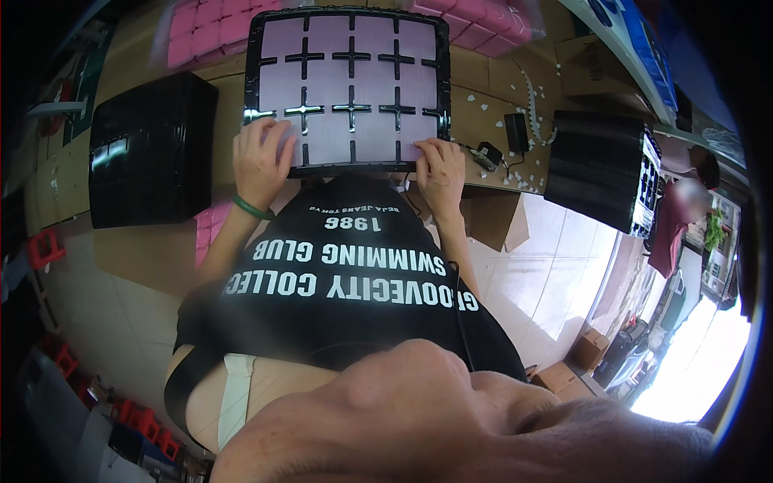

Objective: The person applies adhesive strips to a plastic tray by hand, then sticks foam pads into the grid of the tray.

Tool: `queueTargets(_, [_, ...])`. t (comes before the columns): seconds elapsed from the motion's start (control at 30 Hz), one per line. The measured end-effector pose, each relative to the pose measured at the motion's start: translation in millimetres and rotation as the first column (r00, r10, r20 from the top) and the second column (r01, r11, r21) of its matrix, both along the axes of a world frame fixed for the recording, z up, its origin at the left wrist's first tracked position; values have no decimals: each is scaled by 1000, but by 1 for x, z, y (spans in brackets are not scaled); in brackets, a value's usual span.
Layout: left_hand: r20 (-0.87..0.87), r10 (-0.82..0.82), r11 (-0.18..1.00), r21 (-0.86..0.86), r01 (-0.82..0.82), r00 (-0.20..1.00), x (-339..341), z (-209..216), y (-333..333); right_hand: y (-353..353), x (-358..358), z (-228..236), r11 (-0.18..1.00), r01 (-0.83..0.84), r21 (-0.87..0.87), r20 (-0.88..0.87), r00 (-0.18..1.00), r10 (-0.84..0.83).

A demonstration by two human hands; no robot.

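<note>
In front of me lies a black plastic tray (351,58), with cross-shaped dividers standing between flat lilac squares (328,80). My left hand (262,157) is at the tray's near left corner, its fingers bent over the rim and the thumb beside the lilac surface. At the near right corner, my right hand (441,171) has its fingers curled onto the rim. Both hands touch the tray; the undersides of the fingers are hidden. A green band (254,209) circles my left wrist.
Stacked black trays stand left (153,149) and right (600,169). Pink blocks (211,32) and another pink stack (475,22) sit at the back. White scraps, a black power adapter (516,133) and a small corded device (488,154) lie right. A person (670,225) is farther right.
</note>
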State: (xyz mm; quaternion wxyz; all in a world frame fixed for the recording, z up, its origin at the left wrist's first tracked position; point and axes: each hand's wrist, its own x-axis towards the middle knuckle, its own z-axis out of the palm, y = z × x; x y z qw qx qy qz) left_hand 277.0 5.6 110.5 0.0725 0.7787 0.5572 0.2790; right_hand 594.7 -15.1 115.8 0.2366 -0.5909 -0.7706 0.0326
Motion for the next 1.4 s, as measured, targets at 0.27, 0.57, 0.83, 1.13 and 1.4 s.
queueTargets(0.27, [-47, 255, 955, -143, -259, 966, -8, -8, -6, 4, -2, -10, 997, 34, -68, -43, 998, -37])
queueTargets(0.57, [-51, 327, 943, -54, -330, 944, -4, -5, 3, 4, -2, -11, 999, 32, 15, -24, 999, -32])
queueTargets(0.83, [289, 253, 953, -242, -185, 924, -16, -14, 17, 3, -2, -16, 1000, 17, 26, -37, 999, -16])
queueTargets(1.13, [162, 288, 950, -175, -259, 944, -11, -17, 10, 2, -2, -15, 999, 25, 45, -49, 999, -23])
queueTargets(1.4, [203, 289, 956, -119, -269, 936, -11, -22, 2, 3, -1, -16, 998, 30, 49, -33, 999, -29])
